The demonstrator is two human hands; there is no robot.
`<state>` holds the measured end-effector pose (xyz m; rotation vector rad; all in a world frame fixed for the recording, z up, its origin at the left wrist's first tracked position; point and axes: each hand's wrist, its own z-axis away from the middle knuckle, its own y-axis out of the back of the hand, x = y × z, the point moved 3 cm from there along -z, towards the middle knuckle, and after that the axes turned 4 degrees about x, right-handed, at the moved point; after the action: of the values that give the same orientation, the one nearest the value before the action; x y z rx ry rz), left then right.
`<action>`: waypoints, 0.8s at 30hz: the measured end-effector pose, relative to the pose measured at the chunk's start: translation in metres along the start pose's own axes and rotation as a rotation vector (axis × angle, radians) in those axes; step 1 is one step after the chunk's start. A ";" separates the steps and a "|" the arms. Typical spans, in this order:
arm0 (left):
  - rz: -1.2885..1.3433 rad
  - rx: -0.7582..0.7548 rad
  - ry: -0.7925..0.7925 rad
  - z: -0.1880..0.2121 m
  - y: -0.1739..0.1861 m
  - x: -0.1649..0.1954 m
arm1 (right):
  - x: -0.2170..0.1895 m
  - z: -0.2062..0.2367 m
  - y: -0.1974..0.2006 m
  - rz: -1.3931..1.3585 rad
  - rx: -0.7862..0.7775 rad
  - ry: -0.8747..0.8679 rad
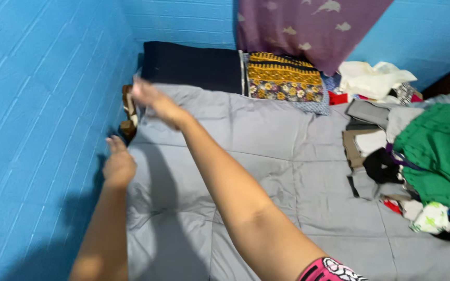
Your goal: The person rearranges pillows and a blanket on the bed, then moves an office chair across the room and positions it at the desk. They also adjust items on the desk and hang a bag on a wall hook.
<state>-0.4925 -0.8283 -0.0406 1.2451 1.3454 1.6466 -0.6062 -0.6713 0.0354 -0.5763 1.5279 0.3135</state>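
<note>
A grey comforter (266, 156) covers the bed. My right hand (152, 100), blurred, reaches to the comforter's far left corner beside the dark navy pillow (194, 65) and looks closed on the fabric edge. My left hand (119, 164) lies on the comforter's left edge against the blue wall (37, 104), fingers stretched out toward the gap. A brown object (128, 112) shows in the gap between bed and wall, between my two hands.
A yellow flowered pillow (285, 77) lies next to the navy one, under a purple hanging cloth (303, 26). A pile of clothes, with a green garment (441, 151) on top, fills the bed's right side. White cloth (371, 78) lies at the back right.
</note>
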 end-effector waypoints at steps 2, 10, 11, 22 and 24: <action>-0.031 -0.051 -0.024 0.012 -0.008 0.029 | 0.029 0.033 0.007 0.090 -0.027 -0.150; -0.205 -0.392 -0.169 0.051 -0.039 0.118 | 0.116 0.179 0.086 0.333 0.050 -0.541; -0.205 -0.388 -0.219 0.054 -0.041 0.132 | 0.115 0.197 0.099 0.345 0.076 -0.561; 0.164 -0.466 -0.655 0.185 -0.118 0.355 | 0.077 0.412 0.246 0.433 0.419 -0.422; 0.128 -0.562 -0.743 0.224 -0.147 0.384 | 0.090 0.459 0.271 0.539 0.399 -0.375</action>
<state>-0.4167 -0.3684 -0.0799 1.3904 0.3289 1.2935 -0.3606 -0.2160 -0.1196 0.2128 1.3064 0.4814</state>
